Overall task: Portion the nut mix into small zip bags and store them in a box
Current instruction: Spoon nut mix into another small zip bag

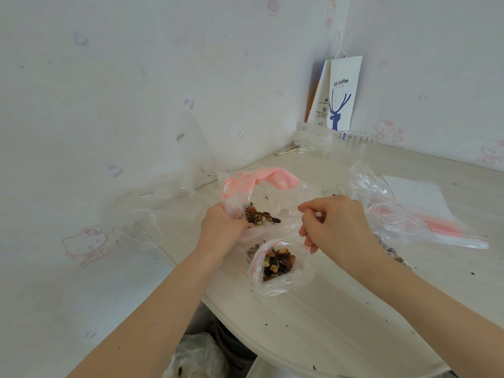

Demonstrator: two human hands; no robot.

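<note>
Two hands work here: our left hand (222,227) grips the big nut bag (261,197), our right hand (335,222) pinches the small zip bag (278,266) near the worktop's (341,323) front edge. Far corner: paper bag (342,94) reading "coffee".

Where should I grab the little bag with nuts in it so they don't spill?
Pinch the small zip bag by its red-lined rim, coming from above. Its mouth gapes upward and the nuts sit low inside, so holding the top edge probably keeps them in.
</note>
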